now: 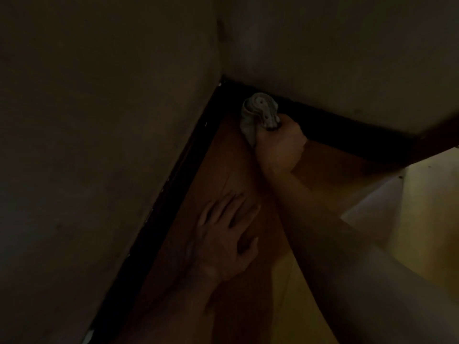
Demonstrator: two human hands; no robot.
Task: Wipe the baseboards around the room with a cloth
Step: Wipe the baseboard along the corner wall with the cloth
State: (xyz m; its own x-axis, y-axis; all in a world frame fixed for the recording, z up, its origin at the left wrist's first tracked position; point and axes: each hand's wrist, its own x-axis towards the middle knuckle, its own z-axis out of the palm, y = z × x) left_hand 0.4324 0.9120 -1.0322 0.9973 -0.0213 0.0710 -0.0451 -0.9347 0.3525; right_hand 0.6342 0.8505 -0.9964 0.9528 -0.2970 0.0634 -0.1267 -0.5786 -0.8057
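Note:
In a dim room corner, a dark baseboard (pixel 347 122) runs along the right wall and meets another dark baseboard (pixel 171 184) along the left wall. My right hand (pixel 280 145) grips a bunched grey cloth (pixel 258 112) and holds it against the right wall's baseboard, close to the corner. My left hand (pixel 228 239) rests flat on the wooden floor (pixel 223 165) with fingers spread, beside the left baseboard.
Plain walls (pixel 99 95) rise on both sides of the corner. A brighter yellowish patch of floor (pixel 427 194) lies at the right. My right forearm crosses the floor diagonally from the lower right.

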